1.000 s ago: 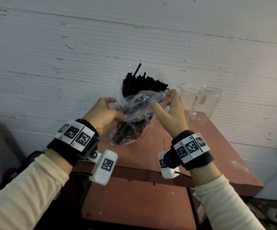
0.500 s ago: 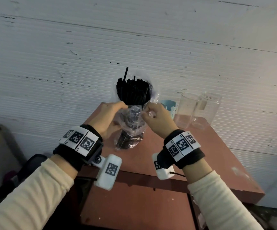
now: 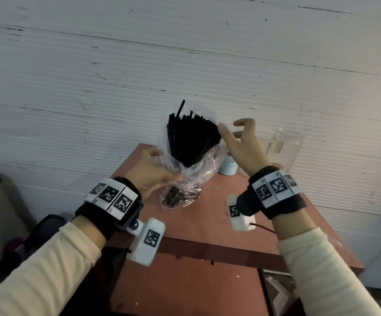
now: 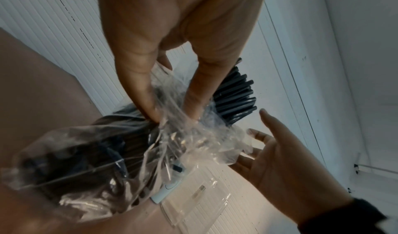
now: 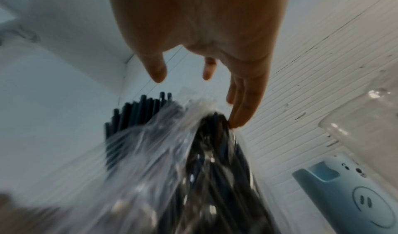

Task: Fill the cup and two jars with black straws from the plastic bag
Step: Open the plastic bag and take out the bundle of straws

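Observation:
A clear plastic bag stands upright on the red-brown table, with a bundle of black straws fanning out of its top. My left hand grips the bag around its middle; in the left wrist view the fingers pinch the crumpled plastic. My right hand hovers open just right of the straw tops, thumb near them, fingers spread. A pale blue cup with a smiley face stands behind the bag. Two clear jars stand to its right.
A white ribbed wall rises close behind the table. The table's front edge runs below my wrists, with a lower red-brown surface under it. Dark clutter sits on the floor at the left.
My right hand let go of the bag and rose to the right of the straw tops, fingers spread. The plastic has slid down, baring more of the straws. My left hand keeps its grip.

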`<control>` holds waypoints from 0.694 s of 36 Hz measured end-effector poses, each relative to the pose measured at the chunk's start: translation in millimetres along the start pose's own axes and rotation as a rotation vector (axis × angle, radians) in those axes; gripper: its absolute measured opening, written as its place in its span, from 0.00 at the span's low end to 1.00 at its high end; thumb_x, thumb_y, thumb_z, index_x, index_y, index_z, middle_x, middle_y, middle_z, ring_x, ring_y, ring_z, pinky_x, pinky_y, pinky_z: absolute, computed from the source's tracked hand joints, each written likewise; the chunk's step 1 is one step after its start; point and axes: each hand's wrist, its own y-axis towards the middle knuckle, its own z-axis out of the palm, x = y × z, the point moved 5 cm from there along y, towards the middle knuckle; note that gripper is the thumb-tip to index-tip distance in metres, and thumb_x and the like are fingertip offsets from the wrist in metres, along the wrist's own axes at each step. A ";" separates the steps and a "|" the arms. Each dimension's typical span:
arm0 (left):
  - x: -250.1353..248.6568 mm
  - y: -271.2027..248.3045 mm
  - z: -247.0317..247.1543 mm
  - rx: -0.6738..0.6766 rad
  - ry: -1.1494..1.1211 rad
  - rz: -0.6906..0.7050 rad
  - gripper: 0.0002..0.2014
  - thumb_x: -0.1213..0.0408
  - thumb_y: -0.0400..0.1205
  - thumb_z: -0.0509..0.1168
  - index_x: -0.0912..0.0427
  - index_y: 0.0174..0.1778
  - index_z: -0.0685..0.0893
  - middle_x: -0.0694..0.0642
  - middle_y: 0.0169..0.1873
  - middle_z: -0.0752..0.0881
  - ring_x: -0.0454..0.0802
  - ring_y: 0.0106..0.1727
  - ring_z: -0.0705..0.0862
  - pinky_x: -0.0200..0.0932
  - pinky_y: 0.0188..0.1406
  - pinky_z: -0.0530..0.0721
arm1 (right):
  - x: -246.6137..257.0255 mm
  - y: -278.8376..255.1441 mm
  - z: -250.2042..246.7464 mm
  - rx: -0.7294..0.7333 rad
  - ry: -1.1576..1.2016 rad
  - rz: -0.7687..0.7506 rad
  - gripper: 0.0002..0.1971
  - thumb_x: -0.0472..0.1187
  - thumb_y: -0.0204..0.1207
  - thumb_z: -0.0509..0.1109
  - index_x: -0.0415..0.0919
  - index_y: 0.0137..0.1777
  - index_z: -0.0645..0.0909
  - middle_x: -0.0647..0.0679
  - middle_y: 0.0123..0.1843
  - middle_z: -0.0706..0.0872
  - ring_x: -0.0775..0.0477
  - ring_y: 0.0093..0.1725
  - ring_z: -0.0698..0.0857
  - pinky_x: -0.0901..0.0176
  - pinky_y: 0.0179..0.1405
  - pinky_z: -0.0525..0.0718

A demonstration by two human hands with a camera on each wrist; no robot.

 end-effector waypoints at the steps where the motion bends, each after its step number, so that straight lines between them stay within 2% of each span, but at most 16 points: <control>1: 0.4 -0.8 0.4 0.023 0.040 0.006 0.44 0.89 0.68 0.73 0.55 0.74 0.63 0.72 0.66 0.78 0.69 0.60 0.86 0.59 0.53 0.89 | -1.2 6.2 -2.0 0.030 -0.030 0.035 0.24 0.62 0.79 0.63 0.45 0.64 0.66 0.49 0.49 0.80 0.54 0.46 0.83 0.54 0.51 0.84; 3: -1.6 -6.1 4.9 0.088 0.127 0.018 0.44 0.87 0.68 0.75 0.57 0.75 0.63 0.69 0.66 0.80 0.67 0.62 0.85 0.59 0.54 0.89 | -2.4 16.6 -2.1 0.112 -0.149 0.047 0.21 0.63 0.81 0.59 0.44 0.52 0.73 0.54 0.38 0.77 0.57 0.37 0.79 0.55 0.44 0.80; 4: -1.9 -8.1 5.9 0.117 0.160 0.016 0.44 0.85 0.68 0.75 0.58 0.76 0.62 0.66 0.66 0.80 0.64 0.63 0.85 0.56 0.54 0.89 | -2.3 20.7 -1.6 0.141 -0.194 0.039 0.21 0.63 0.82 0.58 0.43 0.44 0.73 0.55 0.35 0.75 0.55 0.34 0.77 0.54 0.41 0.78; 5: -1.9 -8.8 6.3 0.146 0.185 0.012 0.44 0.84 0.69 0.76 0.59 0.76 0.61 0.63 0.67 0.80 0.61 0.63 0.85 0.53 0.53 0.89 | -3.9 24.1 -1.8 0.158 -0.220 0.044 0.22 0.61 0.82 0.58 0.41 0.41 0.74 0.53 0.34 0.75 0.50 0.35 0.78 0.51 0.41 0.79; 6: -1.8 -10.1 6.2 0.178 0.208 0.006 0.43 0.83 0.70 0.75 0.58 0.76 0.61 0.61 0.67 0.80 0.58 0.64 0.84 0.51 0.54 0.89 | -6.3 26.9 -2.7 0.165 -0.227 0.064 0.22 0.58 0.82 0.59 0.37 0.45 0.76 0.51 0.36 0.76 0.46 0.38 0.80 0.47 0.45 0.81; 8: -2.1 -12.8 5.0 0.236 0.240 -0.017 0.39 0.81 0.74 0.73 0.57 0.77 0.62 0.59 0.67 0.80 0.55 0.62 0.84 0.49 0.55 0.88 | -10.3 27.5 -5.6 0.183 -0.215 0.092 0.17 0.51 0.83 0.59 0.36 0.50 0.78 0.49 0.39 0.78 0.45 0.41 0.80 0.49 0.46 0.82; 10: -4.0 -12.8 0.9 0.243 0.220 -0.042 0.34 0.75 0.76 0.73 0.58 0.75 0.65 0.59 0.64 0.83 0.55 0.60 0.86 0.47 0.57 0.88 | -13.7 24.7 -7.3 0.212 -0.178 0.098 0.13 0.47 0.83 0.60 0.36 0.49 0.79 0.46 0.40 0.80 0.44 0.41 0.81 0.49 0.44 0.83; 12: -12.7 -10.5 -3.7 0.171 0.197 -0.012 0.32 0.63 0.74 0.77 0.63 0.71 0.72 0.63 0.61 0.85 0.59 0.62 0.86 0.52 0.65 0.84 | -15.6 20.6 -9.0 0.213 -0.132 0.082 0.13 0.46 0.83 0.60 0.36 0.49 0.80 0.44 0.42 0.81 0.44 0.41 0.81 0.47 0.44 0.84; 13: -18.3 -7.6 -6.6 0.111 0.194 0.024 0.34 0.54 0.69 0.80 0.63 0.68 0.76 0.65 0.61 0.86 0.62 0.65 0.85 0.56 0.69 0.81 | -16.0 18.3 -9.4 0.205 -0.117 0.071 0.14 0.46 0.83 0.60 0.36 0.48 0.80 0.44 0.42 0.81 0.44 0.42 0.81 0.46 0.45 0.83; 15: -28.0 -0.6 -14.0 -0.038 0.206 0.100 0.37 0.39 0.60 0.79 0.53 0.60 0.76 0.64 0.62 0.85 0.63 0.66 0.83 0.61 0.71 0.79 | -15.0 12.9 -8.8 0.190 -0.098 0.049 0.17 0.51 0.82 0.60 0.36 0.47 0.80 0.42 0.42 0.81 0.42 0.42 0.80 0.42 0.50 0.83; 16: -32.4 1.3 -16.2 -0.092 0.214 0.140 0.35 0.37 0.59 0.77 0.47 0.57 0.74 0.62 0.63 0.84 0.60 0.65 0.84 0.59 0.69 0.80 | -15.1 10.7 -7.7 0.187 -0.090 0.036 0.19 0.54 0.80 0.60 0.36 0.48 0.81 0.40 0.42 0.82 0.39 0.43 0.81 0.38 0.54 0.83; 18: -38.5 4.6 -14.8 -0.092 0.216 0.206 0.27 0.42 0.69 0.77 0.42 0.56 0.69 0.59 0.62 0.83 0.54 0.60 0.84 0.52 0.60 0.82 | -15.2 7.2 -4.2 0.190 -0.057 0.013 0.20 0.56 0.78 0.61 0.38 0.49 0.82 0.41 0.41 0.83 0.38 0.43 0.82 0.37 0.55 0.83; 20: -40.3 6.9 -10.6 -0.034 0.221 0.231 0.20 0.55 0.80 0.72 0.41 0.59 0.68 0.63 0.57 0.86 0.57 0.52 0.83 0.59 0.54 0.81 | -14.5 4.2 -1.1 0.189 -0.022 0.001 0.15 0.49 0.84 0.60 0.39 0.49 0.82 0.45 0.39 0.82 0.44 0.39 0.81 0.43 0.48 0.82; 22: -38.0 10.1 -12.4 -0.022 0.235 0.241 0.19 0.66 0.83 0.69 0.39 0.60 0.71 0.64 0.52 0.88 0.58 0.46 0.84 0.61 0.52 0.83 | -17.6 3.0 -0.8 0.168 -0.020 -0.005 0.13 0.42 0.87 0.58 0.35 0.53 0.79 0.50 0.34 0.79 0.55 0.32 0.79 0.54 0.39 0.80; 24: -33.1 12.8 -18.1 -0.057 0.249 0.258 0.18 0.74 0.84 0.64 0.42 0.58 0.77 0.59 0.43 0.87 0.53 0.36 0.82 0.48 0.38 0.81 | -22.5 -0.6 -1.7 0.143 -0.006 0.018 0.10 0.37 0.87 0.56 0.35 0.62 0.73 0.53 0.28 0.75 0.60 0.22 0.74 0.65 0.25 0.75; 25: -29.4 14.9 -21.5 -0.074 0.244 0.265 0.19 0.77 0.83 0.62 0.45 0.56 0.79 0.56 0.39 0.85 0.48 0.31 0.81 0.40 0.31 0.78 | -24.1 -3.1 -3.1 0.127 0.011 0.025 0.11 0.35 0.86 0.55 0.37 0.67 0.69 0.52 0.27 0.73 0.58 0.19 0.71 0.66 0.20 0.71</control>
